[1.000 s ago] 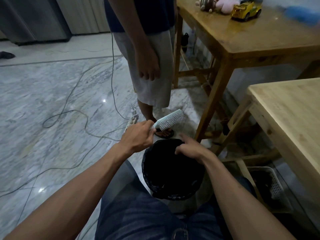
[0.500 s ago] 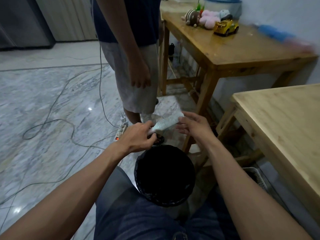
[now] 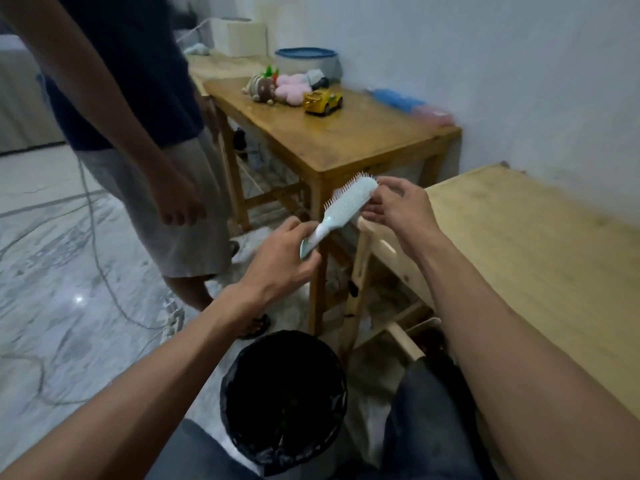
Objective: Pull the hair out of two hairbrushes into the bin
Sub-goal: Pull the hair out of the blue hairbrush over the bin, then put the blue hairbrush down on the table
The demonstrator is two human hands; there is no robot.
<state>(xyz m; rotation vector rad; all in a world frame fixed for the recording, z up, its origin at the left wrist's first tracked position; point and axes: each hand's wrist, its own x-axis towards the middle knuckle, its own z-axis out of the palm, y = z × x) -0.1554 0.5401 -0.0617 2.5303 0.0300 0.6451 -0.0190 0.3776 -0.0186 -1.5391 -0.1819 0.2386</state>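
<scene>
A pale blue-white hairbrush [image 3: 341, 209] with fine bristles is held up at an angle above the floor. My left hand [image 3: 280, 259] grips its handle at the lower end. My right hand [image 3: 398, 206] holds the head's far tip, thumb on top and fingers under it. I cannot make out any hair in the bristles. The bin [image 3: 239, 382], lined with a black bag, stands open on the floor between my knees, below both hands. Only one hairbrush is in view.
A person [image 3: 145, 109] in a dark shirt and grey shorts stands close on the left. A wooden table [image 3: 363, 140] with toys and a yellow toy car [image 3: 322, 102] is ahead. A pale wooden table [image 3: 540, 258] is on the right. Cables [image 3: 100, 265] cross the marble floor.
The view has tilted up. Both hands have risen with the brush, well above the bin. My right hand left the bin's rim a second ago and now grips the brush head's tip.
</scene>
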